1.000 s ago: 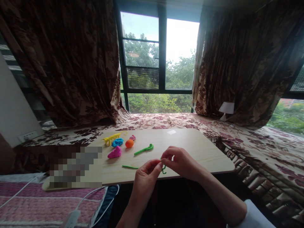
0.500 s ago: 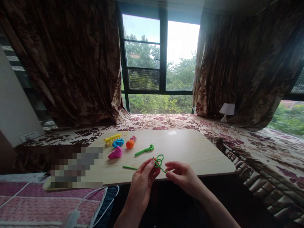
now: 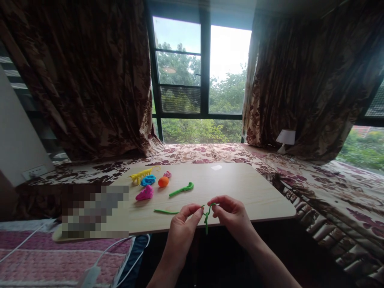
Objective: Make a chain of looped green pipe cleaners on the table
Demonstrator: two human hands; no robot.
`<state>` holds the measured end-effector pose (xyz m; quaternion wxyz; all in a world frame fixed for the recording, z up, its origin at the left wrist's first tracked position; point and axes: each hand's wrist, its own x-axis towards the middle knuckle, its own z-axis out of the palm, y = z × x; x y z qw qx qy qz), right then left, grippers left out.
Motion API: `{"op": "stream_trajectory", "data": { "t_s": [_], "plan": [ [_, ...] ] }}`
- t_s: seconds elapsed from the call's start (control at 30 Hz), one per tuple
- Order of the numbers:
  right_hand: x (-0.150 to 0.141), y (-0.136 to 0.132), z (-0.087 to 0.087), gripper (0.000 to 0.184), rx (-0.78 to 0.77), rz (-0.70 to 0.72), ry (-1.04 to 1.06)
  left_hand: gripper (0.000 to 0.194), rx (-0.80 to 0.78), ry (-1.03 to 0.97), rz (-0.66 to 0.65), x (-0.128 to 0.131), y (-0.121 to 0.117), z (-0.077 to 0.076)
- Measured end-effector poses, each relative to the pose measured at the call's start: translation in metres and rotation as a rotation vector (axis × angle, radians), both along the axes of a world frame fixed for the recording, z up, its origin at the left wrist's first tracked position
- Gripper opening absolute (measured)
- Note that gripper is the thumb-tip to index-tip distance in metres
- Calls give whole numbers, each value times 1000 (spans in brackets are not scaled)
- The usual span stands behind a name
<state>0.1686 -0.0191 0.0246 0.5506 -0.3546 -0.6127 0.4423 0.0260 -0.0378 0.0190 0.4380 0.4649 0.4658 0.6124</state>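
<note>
Between my hands, over the near edge of the table (image 3: 234,180), hangs a thin green clay strand (image 3: 206,219) twisted into loops. My left hand (image 3: 186,220) pinches one end of it between thumb and forefinger. The other end is pinched by my right hand (image 3: 229,210). A straight green clay strand (image 3: 165,211) lies on the table left of my left hand. Farther back rests a green clay stick with a curled head (image 3: 182,189).
On the table's left lie a yellow clay figure (image 3: 141,176), a blue clay piece (image 3: 148,181), a magenta clay lump (image 3: 145,193), an orange clay ball (image 3: 163,182) and a small pink clay piece (image 3: 167,174). A white lamp (image 3: 285,138) stands beyond the table.
My right hand has moved slightly up and taken hold of the green strand's end. The loops that stood above my left fingers now hang down between the hands.
</note>
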Motion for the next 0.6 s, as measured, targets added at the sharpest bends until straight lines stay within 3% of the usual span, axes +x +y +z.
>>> {"op": "stream_trajectory", "data": {
  "t_s": [0.2, 0.3, 0.6],
  "plan": [
    [-9, 3, 3, 12, -23, 57, 63, 24, -35, 23, -32, 1, -4, 8],
    [-9, 5, 1, 13, -11, 19, 9, 23, -30, 21, -21, 2, -5, 9],
    [-9, 0, 7, 10, 50, -65, -141, 23, -3, 49, -61, -2, -1, 0]
  ]
}}
